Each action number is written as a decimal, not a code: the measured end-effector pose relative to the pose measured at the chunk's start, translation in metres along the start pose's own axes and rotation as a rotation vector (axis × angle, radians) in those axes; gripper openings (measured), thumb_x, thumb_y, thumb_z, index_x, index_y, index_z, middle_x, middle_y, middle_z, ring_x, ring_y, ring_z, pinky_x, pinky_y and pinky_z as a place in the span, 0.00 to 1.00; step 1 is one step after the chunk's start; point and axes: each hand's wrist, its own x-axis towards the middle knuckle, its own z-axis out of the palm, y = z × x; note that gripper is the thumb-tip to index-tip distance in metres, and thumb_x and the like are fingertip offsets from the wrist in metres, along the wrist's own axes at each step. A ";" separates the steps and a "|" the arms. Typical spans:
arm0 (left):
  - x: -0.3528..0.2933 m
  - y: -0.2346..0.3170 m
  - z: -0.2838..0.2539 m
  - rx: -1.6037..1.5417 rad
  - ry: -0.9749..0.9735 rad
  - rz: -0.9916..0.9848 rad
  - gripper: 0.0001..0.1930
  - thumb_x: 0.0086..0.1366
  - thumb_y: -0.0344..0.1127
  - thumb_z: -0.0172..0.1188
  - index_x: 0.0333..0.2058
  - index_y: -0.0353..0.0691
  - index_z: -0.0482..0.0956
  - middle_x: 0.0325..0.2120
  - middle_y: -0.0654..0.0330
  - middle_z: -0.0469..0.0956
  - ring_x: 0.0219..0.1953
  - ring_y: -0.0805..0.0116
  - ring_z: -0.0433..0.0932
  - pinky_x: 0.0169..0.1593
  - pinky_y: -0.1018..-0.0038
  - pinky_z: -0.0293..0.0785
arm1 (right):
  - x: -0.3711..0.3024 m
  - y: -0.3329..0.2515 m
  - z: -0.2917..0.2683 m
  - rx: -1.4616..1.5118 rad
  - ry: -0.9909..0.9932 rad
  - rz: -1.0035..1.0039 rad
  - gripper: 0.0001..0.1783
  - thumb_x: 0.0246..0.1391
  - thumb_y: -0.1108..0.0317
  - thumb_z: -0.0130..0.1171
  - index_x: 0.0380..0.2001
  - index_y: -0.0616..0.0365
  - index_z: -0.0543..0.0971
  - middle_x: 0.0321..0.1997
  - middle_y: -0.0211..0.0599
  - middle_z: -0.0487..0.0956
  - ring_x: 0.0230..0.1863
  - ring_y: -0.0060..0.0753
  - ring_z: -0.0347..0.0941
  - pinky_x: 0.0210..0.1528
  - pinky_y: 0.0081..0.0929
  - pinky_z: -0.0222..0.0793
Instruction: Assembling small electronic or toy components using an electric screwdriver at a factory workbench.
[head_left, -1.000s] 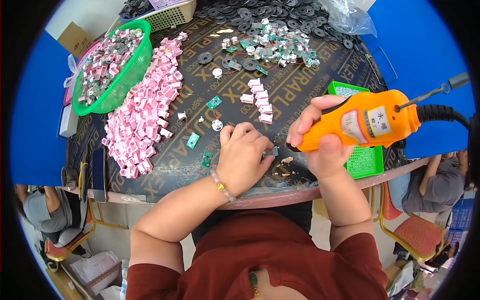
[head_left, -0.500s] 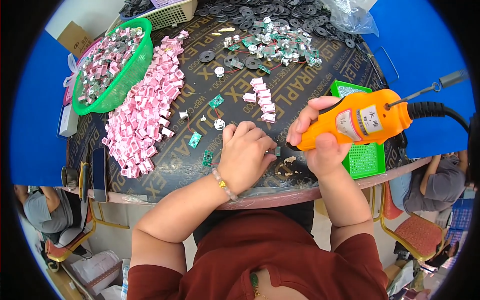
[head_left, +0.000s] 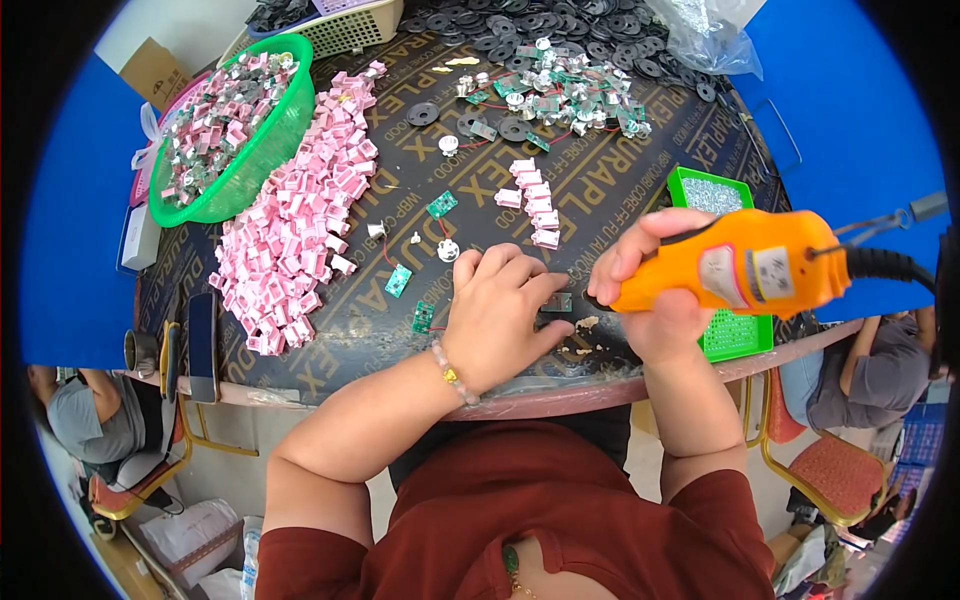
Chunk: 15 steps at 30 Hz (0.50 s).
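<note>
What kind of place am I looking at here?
Probably a small electronics assembly workshop. The right hand grips an orange electric screwdriver, the left hand steadies a small part, and pink plastic pieces and little green circuit boards cover the table.

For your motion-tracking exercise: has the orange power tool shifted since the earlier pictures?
Yes, slightly. The orange power tool in the right hand has tilted nose-down toward the table edge, judged against the green tray.
</note>
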 end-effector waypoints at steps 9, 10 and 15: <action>-0.001 -0.007 -0.003 -0.186 0.001 0.009 0.05 0.48 0.35 0.68 0.26 0.49 0.83 0.31 0.71 0.76 0.44 0.66 0.69 0.50 0.64 0.56 | -0.002 -0.024 0.018 -0.234 0.059 -0.012 0.36 0.50 0.35 0.55 0.47 0.54 0.63 0.29 0.34 0.72 0.21 0.27 0.71 0.23 0.27 0.71; -0.001 -0.007 -0.004 -0.188 0.000 0.011 0.05 0.48 0.35 0.68 0.26 0.49 0.83 0.31 0.71 0.76 0.44 0.66 0.69 0.50 0.64 0.56 | 0.000 -0.021 0.012 -0.125 0.007 -0.054 0.36 0.48 0.37 0.60 0.47 0.55 0.64 0.30 0.35 0.72 0.23 0.28 0.72 0.26 0.28 0.72; 0.000 -0.011 -0.004 -0.298 -0.029 -0.040 0.05 0.48 0.36 0.69 0.25 0.49 0.82 0.30 0.72 0.77 0.44 0.66 0.69 0.51 0.65 0.55 | 0.001 -0.020 0.005 -0.028 -0.008 -0.105 0.38 0.48 0.36 0.59 0.48 0.55 0.63 0.30 0.36 0.73 0.23 0.28 0.72 0.27 0.29 0.73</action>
